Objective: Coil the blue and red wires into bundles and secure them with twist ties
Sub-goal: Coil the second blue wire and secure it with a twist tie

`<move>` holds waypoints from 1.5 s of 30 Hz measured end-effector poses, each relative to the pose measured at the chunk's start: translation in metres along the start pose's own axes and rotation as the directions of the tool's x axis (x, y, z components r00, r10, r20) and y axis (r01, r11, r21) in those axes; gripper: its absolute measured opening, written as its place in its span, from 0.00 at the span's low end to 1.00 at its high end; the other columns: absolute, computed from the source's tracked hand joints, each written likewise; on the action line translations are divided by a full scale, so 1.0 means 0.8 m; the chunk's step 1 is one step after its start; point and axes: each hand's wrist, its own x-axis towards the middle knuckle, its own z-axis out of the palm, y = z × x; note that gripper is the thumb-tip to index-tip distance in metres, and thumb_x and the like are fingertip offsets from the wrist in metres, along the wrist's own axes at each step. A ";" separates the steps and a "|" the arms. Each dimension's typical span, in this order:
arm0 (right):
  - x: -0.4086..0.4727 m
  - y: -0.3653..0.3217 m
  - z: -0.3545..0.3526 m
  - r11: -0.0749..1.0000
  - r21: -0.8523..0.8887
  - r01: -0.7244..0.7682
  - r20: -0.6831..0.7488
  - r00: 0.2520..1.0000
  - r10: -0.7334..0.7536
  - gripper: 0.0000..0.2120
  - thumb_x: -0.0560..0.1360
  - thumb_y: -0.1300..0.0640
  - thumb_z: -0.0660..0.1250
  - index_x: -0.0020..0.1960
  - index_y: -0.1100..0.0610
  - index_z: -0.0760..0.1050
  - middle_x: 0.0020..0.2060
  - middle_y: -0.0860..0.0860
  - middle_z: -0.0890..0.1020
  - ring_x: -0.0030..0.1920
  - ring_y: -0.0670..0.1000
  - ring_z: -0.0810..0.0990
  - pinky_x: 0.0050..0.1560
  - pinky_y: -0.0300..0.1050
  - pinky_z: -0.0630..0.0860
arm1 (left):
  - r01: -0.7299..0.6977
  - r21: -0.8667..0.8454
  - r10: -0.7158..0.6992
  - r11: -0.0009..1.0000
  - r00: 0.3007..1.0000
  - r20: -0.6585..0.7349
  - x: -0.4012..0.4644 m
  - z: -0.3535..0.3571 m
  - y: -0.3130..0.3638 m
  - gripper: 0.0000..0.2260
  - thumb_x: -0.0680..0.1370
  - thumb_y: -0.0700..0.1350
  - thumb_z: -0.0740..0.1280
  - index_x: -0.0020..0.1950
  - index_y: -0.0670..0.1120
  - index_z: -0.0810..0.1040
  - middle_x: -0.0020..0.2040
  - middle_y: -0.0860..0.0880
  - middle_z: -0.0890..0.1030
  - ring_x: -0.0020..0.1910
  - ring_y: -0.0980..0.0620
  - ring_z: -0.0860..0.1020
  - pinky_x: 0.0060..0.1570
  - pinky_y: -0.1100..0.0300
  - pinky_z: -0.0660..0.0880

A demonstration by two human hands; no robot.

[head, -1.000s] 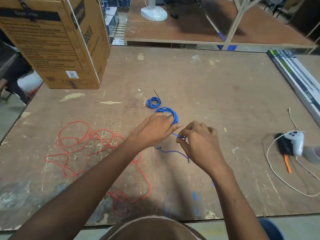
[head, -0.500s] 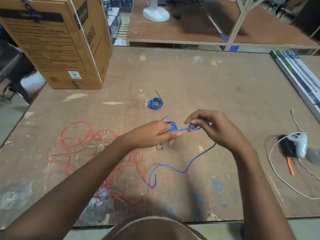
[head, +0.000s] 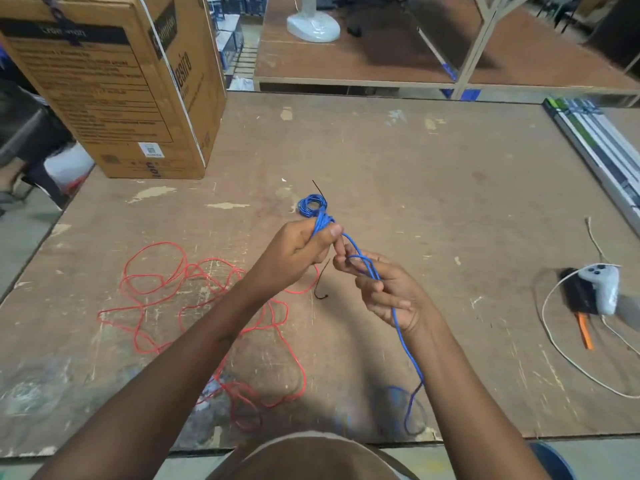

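My left hand (head: 294, 252) grips a coil of blue wire (head: 322, 223) above the table's middle. My right hand (head: 384, 289) holds the loose run of that blue wire, which passes through its fingers and trails down to the table's front edge. A small tied blue bundle (head: 311, 205) with a black tie lies just beyond the hands. The red wire (head: 194, 292) sprawls in loose tangled loops on the table at the left. A black twist tie (head: 320, 284) lies on the table between and below the hands.
A large cardboard box (head: 114, 84) stands at the back left of the wooden table (head: 433, 188). At the right lie a white controller (head: 602, 289), a white cord (head: 568, 362), an orange-handled tool (head: 583, 332), and long boxed strips (head: 595, 143) along the edge.
Both hands have risen toward the small bundle. The right hand turned palm-up and slid along the wire, and the loose blue tail on the table has shortened and shifted right.
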 end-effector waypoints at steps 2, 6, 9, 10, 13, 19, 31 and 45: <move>-0.002 0.017 0.012 1.000 -0.003 -0.008 -0.013 1.000 0.008 0.26 0.66 0.63 0.87 0.60 0.62 0.81 0.50 0.56 0.82 0.21 0.44 0.78 0.11 0.35 0.64 | 0.019 -0.058 -0.024 0.998 0.996 -0.085 0.004 0.001 -0.002 0.17 0.88 0.49 0.61 0.44 0.43 0.81 0.28 0.52 0.66 0.28 0.50 0.60 0.32 0.59 0.62; -0.002 0.057 0.043 0.968 -0.248 0.030 -0.023 0.999 -0.037 0.13 0.67 0.53 0.86 0.50 0.50 0.89 0.44 0.50 0.87 0.33 0.48 0.86 0.32 0.41 0.83 | 0.066 -0.123 -0.096 0.990 0.963 -0.251 0.013 0.016 0.001 0.18 0.88 0.46 0.61 0.38 0.49 0.78 0.29 0.51 0.62 0.27 0.55 0.59 0.29 0.65 0.62; -0.003 0.062 0.066 0.915 -0.367 0.165 -0.030 0.982 -0.189 0.08 0.83 0.62 0.68 0.53 0.55 0.86 0.45 0.55 0.88 0.45 0.54 0.88 0.53 0.49 0.84 | 0.073 0.083 -0.047 0.994 0.959 -0.281 0.010 0.022 -0.009 0.17 0.87 0.51 0.64 0.38 0.55 0.79 0.28 0.56 0.67 0.27 0.53 0.65 0.32 0.58 0.67; -0.004 0.055 0.070 0.908 -0.372 0.193 -0.101 0.964 -0.246 0.11 0.85 0.66 0.63 0.55 0.58 0.84 0.44 0.56 0.87 0.43 0.54 0.87 0.52 0.48 0.84 | 0.078 0.149 -0.035 0.986 0.961 -0.276 0.009 0.020 -0.016 0.16 0.87 0.53 0.64 0.41 0.55 0.80 0.27 0.55 0.68 0.26 0.53 0.67 0.33 0.56 0.68; -0.015 0.029 0.075 0.949 -0.239 0.207 -0.347 0.894 -0.283 0.12 0.82 0.65 0.59 0.59 0.61 0.80 0.44 0.55 0.83 0.34 0.51 0.76 0.39 0.45 0.76 | 0.074 0.461 0.062 0.884 0.960 -0.272 0.008 0.010 -0.036 0.17 0.87 0.55 0.62 0.43 0.51 0.81 0.29 0.53 0.73 0.29 0.53 0.72 0.38 0.53 0.70; -0.041 0.010 0.081 0.344 -0.931 -0.123 -0.328 0.696 -0.639 0.16 0.85 0.45 0.68 0.41 0.51 0.84 0.30 0.46 0.68 0.27 0.45 0.61 0.30 0.42 0.57 | 0.257 0.725 -0.031 0.639 0.951 -0.309 0.006 0.004 -0.060 0.21 0.86 0.59 0.61 0.41 0.48 0.81 0.29 0.60 0.71 0.33 0.52 0.72 0.39 0.54 0.68; -0.020 -0.078 0.015 0.009 -1.000 0.019 0.009 0.785 -0.619 0.09 0.81 0.55 0.75 0.61 0.47 0.87 0.50 0.49 0.86 0.47 0.42 0.82 0.43 0.44 0.77 | -0.289 0.587 -0.023 0.756 0.884 0.466 -0.046 0.016 -0.001 0.22 0.87 0.60 0.57 0.40 0.52 0.80 0.34 0.57 0.73 0.37 0.57 0.76 0.46 0.56 0.72; 0.013 0.062 0.006 0.537 -0.815 0.215 -0.215 0.749 -0.627 0.17 0.84 0.69 0.64 0.44 0.51 0.83 0.34 0.51 0.77 0.36 0.53 0.68 0.39 0.48 0.67 | 0.253 -0.625 -0.086 0.739 0.955 0.284 -0.037 0.032 0.045 0.19 0.83 0.55 0.57 0.35 0.51 0.75 0.23 0.57 0.61 0.22 0.57 0.55 0.26 0.57 0.51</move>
